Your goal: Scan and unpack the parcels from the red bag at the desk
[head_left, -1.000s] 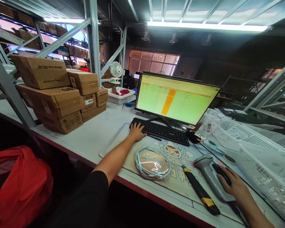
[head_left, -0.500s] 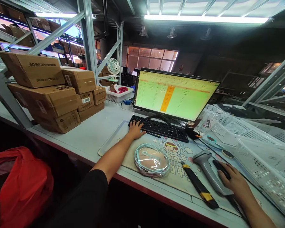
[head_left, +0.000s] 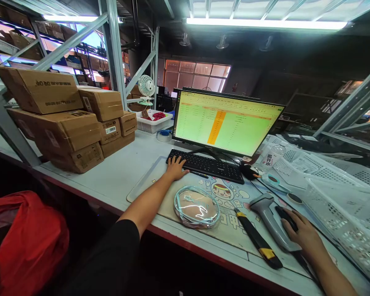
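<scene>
My left hand lies with its fingers spread on the left end of a black keyboard. My right hand is curved over a black computer mouse. Just left of it lies a grey barcode scanner, then a black and yellow utility knife. A clear plastic pouch with a pale blue edge, coiled or round in outline, rests on the printed desk mat. Behind the keyboard stands a monitor showing a spreadsheet with an orange column. A pen lies below the keyboard.
Cardboard boxes are stacked on the table's left side. A white basket and a roll of tape stand beyond. White perforated baskets crowd the right edge. A red bag or cloth is at lower left.
The view has shifted very slightly. Both hands stay in place, and nothing else has visibly moved.
</scene>
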The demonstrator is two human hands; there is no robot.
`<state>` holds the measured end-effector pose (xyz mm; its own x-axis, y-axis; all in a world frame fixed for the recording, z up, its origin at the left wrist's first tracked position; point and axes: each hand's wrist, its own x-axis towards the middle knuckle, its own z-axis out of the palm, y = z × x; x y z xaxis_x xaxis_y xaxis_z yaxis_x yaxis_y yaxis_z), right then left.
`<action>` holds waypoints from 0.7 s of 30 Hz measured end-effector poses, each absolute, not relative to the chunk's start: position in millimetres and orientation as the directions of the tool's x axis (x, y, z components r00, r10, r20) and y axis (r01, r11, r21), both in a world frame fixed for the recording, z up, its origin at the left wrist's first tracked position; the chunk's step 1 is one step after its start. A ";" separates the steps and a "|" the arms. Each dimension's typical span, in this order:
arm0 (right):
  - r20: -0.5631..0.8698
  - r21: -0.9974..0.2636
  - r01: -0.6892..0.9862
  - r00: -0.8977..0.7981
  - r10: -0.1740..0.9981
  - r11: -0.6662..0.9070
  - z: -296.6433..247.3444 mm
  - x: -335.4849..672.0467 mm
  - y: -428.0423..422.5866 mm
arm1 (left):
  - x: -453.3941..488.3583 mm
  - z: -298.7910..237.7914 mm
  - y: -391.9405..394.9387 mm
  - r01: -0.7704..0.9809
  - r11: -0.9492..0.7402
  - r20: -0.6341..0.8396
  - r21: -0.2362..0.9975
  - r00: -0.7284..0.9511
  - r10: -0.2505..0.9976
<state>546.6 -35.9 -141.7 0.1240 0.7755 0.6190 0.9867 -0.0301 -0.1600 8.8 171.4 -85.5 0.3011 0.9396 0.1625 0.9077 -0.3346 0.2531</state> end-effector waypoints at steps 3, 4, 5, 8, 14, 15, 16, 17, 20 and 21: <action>0.614 -0.169 0.985 0.131 0.778 -0.032 -137.2 541.5 -38.4 | 9.4 -84.6 171.4 0.906 -0.343 0.158 0.249 0.312 0.937; 0.613 -0.168 0.985 0.129 0.779 -0.031 -135.5 539.6 -39.3 | 9.7 -84.3 171.4 0.905 -0.348 0.156 0.247 0.317 0.935; 0.611 -0.166 0.986 0.126 0.781 -0.030 -134.0 537.8 -40.2 | 9.9 -83.9 171.6 0.903 -0.352 0.153 0.244 0.323 0.934; 0.597 -0.160 0.987 0.114 0.794 -0.021 -131.7 535.2 -41.3 | 10.6 -82.8 172.4 0.902 -0.362 0.145 0.235 0.336 0.931; 0.593 -0.189 0.981 0.151 0.791 -0.046 -133.0 537.7 -39.0 | 12.1 -81.6 174.0 0.904 -0.362 0.135 0.226 0.339 0.931; 0.587 -0.191 0.980 0.152 0.795 -0.046 -132.7 537.5 -39.1 | 12.5 -81.4 174.1 0.905 -0.361 0.137 0.226 0.337 0.931; 0.581 -0.194 0.980 0.154 0.800 -0.048 -132.1 537.1 -39.4 | 13.0 -81.3 174.0 0.905 -0.360 0.139 0.228 0.335 0.932; 0.574 -0.197 0.979 0.156 0.804 -0.050 -131.5 536.3 -39.8 | 13.4 -81.3 173.8 0.905 -0.358 0.142 0.231 0.333 0.932; 0.564 -0.213 0.975 0.170 0.808 -0.056 -129.8 533.5 -41.3 | 14.1 -81.8 172.8 0.903 -0.357 0.149 0.240 0.329 0.932; 0.568 -0.221 0.973 0.179 0.804 -0.060 -129.5 532.7 -41.8 | 14.1 -82.2 172.5 0.902 -0.357 0.152 0.244 0.328 0.933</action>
<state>532.7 -41.8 -129.5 0.1789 0.8035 0.5678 0.9733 -0.0604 -0.2213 14.1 172.5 -82.2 0.3277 0.9325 0.1518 0.9019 -0.3566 0.2438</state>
